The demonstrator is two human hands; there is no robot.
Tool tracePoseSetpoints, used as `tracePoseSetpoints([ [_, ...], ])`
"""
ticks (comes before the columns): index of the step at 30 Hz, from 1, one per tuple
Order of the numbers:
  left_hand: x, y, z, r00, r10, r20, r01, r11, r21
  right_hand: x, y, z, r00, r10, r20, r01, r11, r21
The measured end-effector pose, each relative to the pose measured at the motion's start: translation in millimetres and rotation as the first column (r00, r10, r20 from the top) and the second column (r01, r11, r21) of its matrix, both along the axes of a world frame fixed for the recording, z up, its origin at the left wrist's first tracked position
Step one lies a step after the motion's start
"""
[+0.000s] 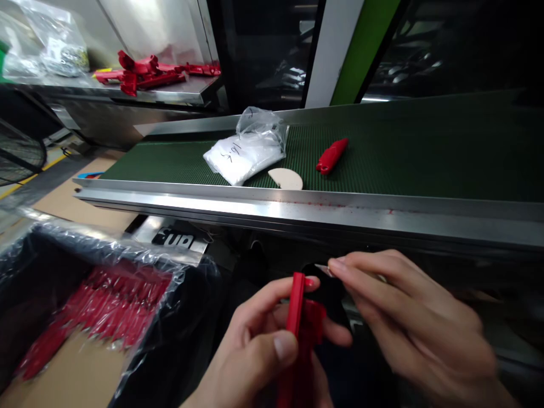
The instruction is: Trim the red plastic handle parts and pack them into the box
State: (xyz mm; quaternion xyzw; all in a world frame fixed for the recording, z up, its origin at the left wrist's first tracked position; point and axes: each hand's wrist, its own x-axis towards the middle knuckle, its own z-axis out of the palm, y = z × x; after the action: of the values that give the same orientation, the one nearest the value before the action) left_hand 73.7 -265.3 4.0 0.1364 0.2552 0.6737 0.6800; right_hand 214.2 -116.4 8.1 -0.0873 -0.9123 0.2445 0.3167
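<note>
My left hand (250,345) is wrapped round a long red plastic part (296,309), held upright low in the middle of the view. Its thumb presses the near side and the fingers curl behind. At the right, my right hand (419,323) pinches a small thin pointed blade (323,270) between thumb and fingertips. The blade's tip points left, just above and apart from the red part. Most of the blade is hidden by the fingers. The lower end of the red part is dark and partly covered by my left hand.
Beyond my hands runs a green conveyor belt (382,153) with a raised metal edge (340,212). On it lie a white plastic bag (250,153), a cut beige disc (288,179) and another red part (332,156). A lined box (80,368) of red parts stands at left; more red pieces (148,71) lie behind.
</note>
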Motion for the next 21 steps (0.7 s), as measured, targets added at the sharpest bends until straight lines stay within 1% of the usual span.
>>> tracePoseSetpoints([
  [2, -0.4, 0.6, -3.8, 0.999, 0.025, 0.046, -0.027, 0.999, 0.045, 0.4, -1.4, 5.1, 0.999, 0.04, 0.017, -0.041, 0.997, 0.066],
  [3, -0.8, 0.4, -4.0, 0.998, 0.03, 0.052, -0.032, 0.999, 0.039, -0.2, -2.4, 7.9, 0.998, 0.053, 0.025, -0.056, 0.994, 0.098],
  [5, -1.9, -1.4, -0.3, 0.999, 0.035, 0.013, -0.035, 0.999, -0.041, -2.4, -4.6, 12.3, 0.998, 0.056, 0.031, -0.06, 0.988, 0.141],
  [7, -2.7, -3.9, 7.1, 0.999, 0.034, -0.042, -0.039, 0.989, -0.142, -4.7, -6.9, 14.0, 0.999, 0.037, 0.037, -0.042, 0.987, 0.155],
  [9, -3.0, -5.8, 13.8, 0.997, 0.036, -0.068, -0.049, 0.979, -0.199, -5.4, -8.9, 13.3, 0.999, 0.009, 0.04, -0.015, 0.987, 0.159],
  [11, -2.9, -6.5, 17.0, 0.997, 0.033, -0.069, -0.047, 0.976, -0.215, -4.6, -10.0, 11.5, 0.999, -0.023, 0.048, 0.015, 0.987, 0.159],
  [17, -2.7, -5.9, 16.2, 0.999, 0.024, -0.025, -0.03, 0.964, -0.266, -2.1, -9.0, 8.7, 0.998, -0.03, 0.05, 0.019, 0.978, 0.207],
  [21, -3.4, -7.3, 19.6, 0.999, 0.043, 0.026, -0.033, 0.957, -0.289, -3.8, -7.9, 4.5, 0.997, -0.052, 0.051, 0.039, 0.971, 0.238],
])
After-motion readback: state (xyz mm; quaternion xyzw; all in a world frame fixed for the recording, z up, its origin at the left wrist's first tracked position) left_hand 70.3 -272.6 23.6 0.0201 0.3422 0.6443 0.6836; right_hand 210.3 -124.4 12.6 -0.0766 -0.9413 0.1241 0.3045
